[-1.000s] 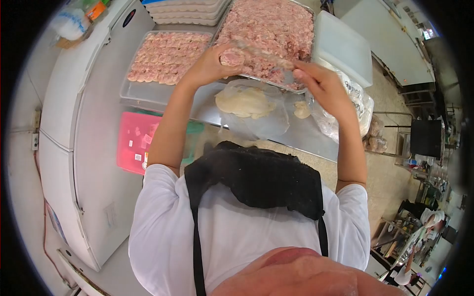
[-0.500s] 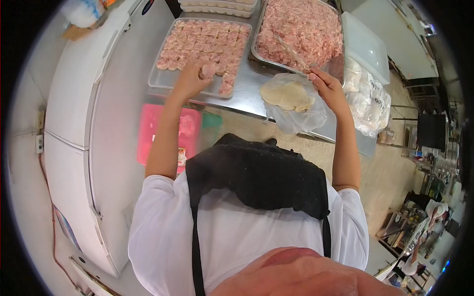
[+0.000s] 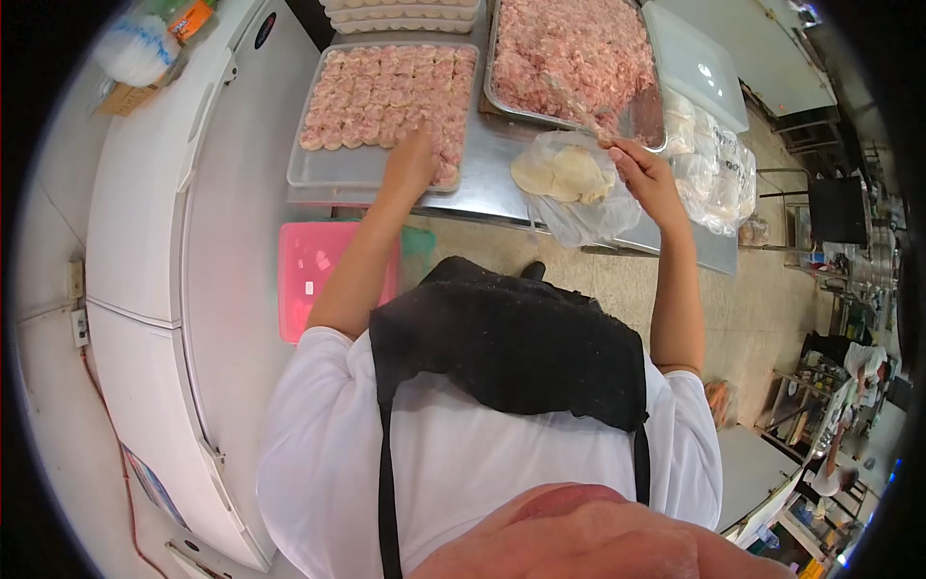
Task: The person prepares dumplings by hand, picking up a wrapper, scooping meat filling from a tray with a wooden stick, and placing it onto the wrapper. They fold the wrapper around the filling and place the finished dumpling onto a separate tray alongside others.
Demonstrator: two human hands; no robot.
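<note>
My left hand (image 3: 412,162) reaches down over the lower right part of a white tray (image 3: 333,172) filled with rows of small meat dumplings (image 3: 386,92). Its fingertips are hidden behind the hand, against the dumplings. My right hand (image 3: 640,166) is closed round the end of a meat-smeared spatula (image 3: 590,123), whose far part lies over the metal tray of minced meat (image 3: 569,58). Below the spatula, round dough wrappers (image 3: 562,175) rest on a clear plastic bag (image 3: 590,218) at the table's front edge.
Stacked dumpling trays (image 3: 400,14) stand at the back. Bagged white packs (image 3: 709,174) and a translucent lid (image 3: 696,68) are on the right. A pink container (image 3: 311,275) sits below the table edge, beside a white refrigerator (image 3: 145,212). A co-worker (image 3: 865,361) appears far right.
My left hand has moved right and onto the dumplings; the meat piece seen in it before is now out of sight. My right hand keeps its grip on the spatula. The view has shifted slightly.
</note>
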